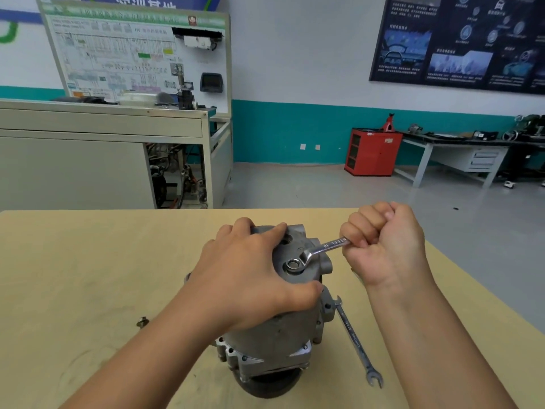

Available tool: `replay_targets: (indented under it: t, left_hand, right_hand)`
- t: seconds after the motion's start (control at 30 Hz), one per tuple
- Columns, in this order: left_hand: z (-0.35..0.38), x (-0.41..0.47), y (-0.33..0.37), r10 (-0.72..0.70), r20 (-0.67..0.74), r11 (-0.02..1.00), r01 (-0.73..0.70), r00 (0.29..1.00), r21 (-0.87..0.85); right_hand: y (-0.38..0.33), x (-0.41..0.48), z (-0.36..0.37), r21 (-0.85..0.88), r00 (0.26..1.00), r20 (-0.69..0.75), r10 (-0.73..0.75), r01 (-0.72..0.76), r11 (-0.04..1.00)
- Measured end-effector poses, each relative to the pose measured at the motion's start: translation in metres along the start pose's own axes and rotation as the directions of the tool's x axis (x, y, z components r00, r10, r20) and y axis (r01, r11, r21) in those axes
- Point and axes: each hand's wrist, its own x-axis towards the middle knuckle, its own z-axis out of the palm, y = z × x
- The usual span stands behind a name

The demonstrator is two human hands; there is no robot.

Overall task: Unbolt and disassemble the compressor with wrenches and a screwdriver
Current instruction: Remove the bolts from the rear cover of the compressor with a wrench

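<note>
compressor (274, 329) on end on tan table (88, 276), centre, close to near edge. spare wrench (356, 340) flat on table just right of it, open end nearest. loose bolt (142, 322) apart on left. wide bare tabletop on left, narrower on right where table edge cuts diagonally. left hand (250, 276) gripping compressor top, fingers spread and curled over far rim, thumb on near side. right hand (386, 246) fisted round handle of second wrench (324, 247), ring end seated on top of compressor. beyond far edge: open grey floor, red cabinet (373, 152) at wall.
</note>
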Motion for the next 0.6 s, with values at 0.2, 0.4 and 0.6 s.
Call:
replay_targets:
  t: [0.2,0.4,0.6]
  left_hand:
    - [-0.001,0.010,0.005,0.095,0.102,0.993,-0.086,0.990,-0.084]
    - [0.003,0.006,0.006,0.138,0.111,0.988,-0.130,0.984,-0.081]
    - [0.007,0.001,0.006,0.037,0.050,0.998,-0.035,0.998,-0.045]
  right_hand:
    - [-0.027,0.001,0.008,-0.080,0.984,0.139,-0.116,0.128,0.989]
    - [-0.040,-0.002,0.037,-0.094,0.969,0.215,-0.123,0.146,0.985]
    - [-0.024,-0.008,0.019,-0.114,0.983,0.053,-0.177,0.182,0.977]
